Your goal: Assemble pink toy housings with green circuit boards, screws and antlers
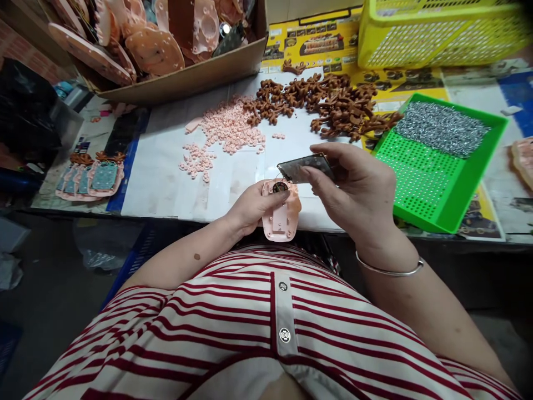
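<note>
My left hand [255,206] grips a pink plastic shell [287,225] at the table's front edge, its thumb lying over a round dark part, perhaps a speaker, set in the shell. Between the thumb and fingers of my right hand [353,189] is a thin dark circuit board [306,166], held tilted just above the shell. Fine wires appear to run from the board down to the round part. Beyond my hands lie a pile of small pink plastic pieces [233,125] and a heap of brown plastic pieces [333,100].
A green tray [433,211] of small silvery screws [441,128] stands at the right. Several pink shells with boards [106,175] lie at the left. Behind are a cardboard box [208,78] of pink shells and a yellow crate [437,41].
</note>
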`<state>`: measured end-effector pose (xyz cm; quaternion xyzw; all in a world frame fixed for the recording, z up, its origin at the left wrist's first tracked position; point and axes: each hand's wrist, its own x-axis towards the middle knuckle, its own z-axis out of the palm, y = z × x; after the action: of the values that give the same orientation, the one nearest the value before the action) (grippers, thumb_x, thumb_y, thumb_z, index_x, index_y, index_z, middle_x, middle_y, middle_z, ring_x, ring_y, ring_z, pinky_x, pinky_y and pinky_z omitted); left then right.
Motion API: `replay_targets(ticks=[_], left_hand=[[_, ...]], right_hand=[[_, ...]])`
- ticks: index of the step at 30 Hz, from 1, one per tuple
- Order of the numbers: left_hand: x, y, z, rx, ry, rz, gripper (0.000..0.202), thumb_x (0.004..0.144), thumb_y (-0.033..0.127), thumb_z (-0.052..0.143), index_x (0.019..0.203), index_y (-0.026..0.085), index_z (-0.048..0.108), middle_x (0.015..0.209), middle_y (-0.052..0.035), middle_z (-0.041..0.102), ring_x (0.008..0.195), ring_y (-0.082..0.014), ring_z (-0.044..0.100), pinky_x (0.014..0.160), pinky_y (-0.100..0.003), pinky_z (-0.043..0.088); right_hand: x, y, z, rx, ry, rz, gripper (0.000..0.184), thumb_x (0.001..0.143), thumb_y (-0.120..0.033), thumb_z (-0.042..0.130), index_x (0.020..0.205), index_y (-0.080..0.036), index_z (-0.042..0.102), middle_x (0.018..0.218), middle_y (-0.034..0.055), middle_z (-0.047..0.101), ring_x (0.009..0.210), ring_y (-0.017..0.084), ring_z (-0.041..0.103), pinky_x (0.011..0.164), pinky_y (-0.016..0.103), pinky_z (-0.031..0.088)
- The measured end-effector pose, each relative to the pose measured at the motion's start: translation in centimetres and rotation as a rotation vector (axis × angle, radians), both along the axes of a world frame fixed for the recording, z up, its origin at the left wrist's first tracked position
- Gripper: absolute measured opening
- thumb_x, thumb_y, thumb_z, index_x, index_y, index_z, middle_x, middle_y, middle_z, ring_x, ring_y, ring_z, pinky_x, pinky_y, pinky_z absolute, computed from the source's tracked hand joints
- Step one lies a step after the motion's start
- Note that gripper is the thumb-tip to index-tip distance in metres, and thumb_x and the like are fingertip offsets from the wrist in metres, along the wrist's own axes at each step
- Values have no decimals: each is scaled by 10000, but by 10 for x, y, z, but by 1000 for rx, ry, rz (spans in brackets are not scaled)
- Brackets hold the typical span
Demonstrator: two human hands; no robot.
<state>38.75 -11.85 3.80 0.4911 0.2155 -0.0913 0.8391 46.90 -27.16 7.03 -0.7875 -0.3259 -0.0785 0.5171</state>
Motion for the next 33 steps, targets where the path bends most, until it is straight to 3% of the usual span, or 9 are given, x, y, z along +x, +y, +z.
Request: replay_targets(ticks=[5,14,18,24,29,33], left_hand=[[2,-4,2,95,-7,6,532,552,413,943,893,142,639,808,5,664,721,-120,608,718,-255,467],[7,-19,8,340,13,40,381,688,403,859,782,163,577,686,16,619,643,-105,545,633,-243,401],[7,-18,8,333,20,9,223,801,305,729,749,176,554,629,21,582,595,-105,520,599,-243,387],[8,-14,5,248,16,-4,140,800,280,685,797,162,611,708,2,636,638,-114,568,636,-243,430],[7,-13,5,212,24,-23,174,782,281,692,879,140,666,747,-25,682,655,-121,587,663,-250,456],[6,-9,7,177,15,-59,215,743,272,739,895,129,688,752,-20,683,645,-115,589,652,-244,460]], right_hand=[[0,5,4,-17,10,-3,240,881,-330,678,1115,-281,703,1043,48,756,852,235,704,796,410,607],[-2,14,15,-75,33,24,173,846,-245,660,1013,-252,706,948,44,741,836,224,688,801,390,574],[-1,9,14,-79,-8,-26,145,867,-256,641,999,-275,698,914,34,721,831,221,682,779,379,573],[4,-6,5,-59,13,-114,175,859,-273,665,1031,-286,692,949,51,713,905,258,699,820,420,587],[10,-13,-9,50,190,-206,302,816,-234,680,1115,-274,695,776,13,672,600,180,631,568,354,558],[21,-18,-15,102,426,-85,79,833,-271,687,894,-236,721,687,-12,648,415,102,513,404,288,465]])
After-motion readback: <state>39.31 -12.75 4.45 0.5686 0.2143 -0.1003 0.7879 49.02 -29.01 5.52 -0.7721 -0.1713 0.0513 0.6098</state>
